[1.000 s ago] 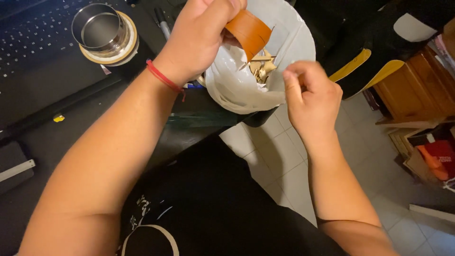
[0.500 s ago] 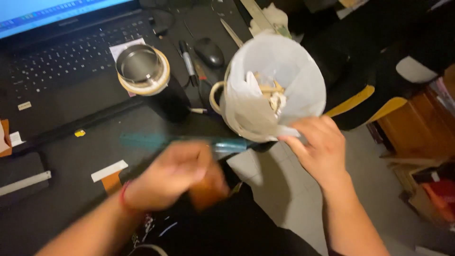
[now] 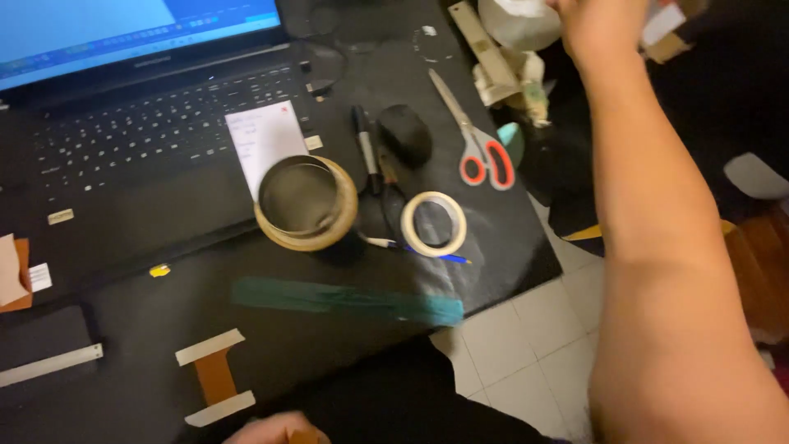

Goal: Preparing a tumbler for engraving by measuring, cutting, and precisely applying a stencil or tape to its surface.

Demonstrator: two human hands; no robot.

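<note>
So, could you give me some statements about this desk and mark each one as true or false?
1. The scissors have red handles. True.
2. The tape roll hangs on the scissors. False: it lies flat on the black desk, apart from them.
3. The laptop screen is lit. True.
4. The right hand rests on the keyboard. False: it is raised at the top edge, beyond the scissors.
5. The left hand shows fully. False: only part shows at the bottom edge.

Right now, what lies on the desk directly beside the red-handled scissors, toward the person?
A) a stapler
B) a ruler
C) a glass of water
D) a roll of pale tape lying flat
D: the roll of pale tape lies flat on the black desk just below-left of the scissors.
</note>
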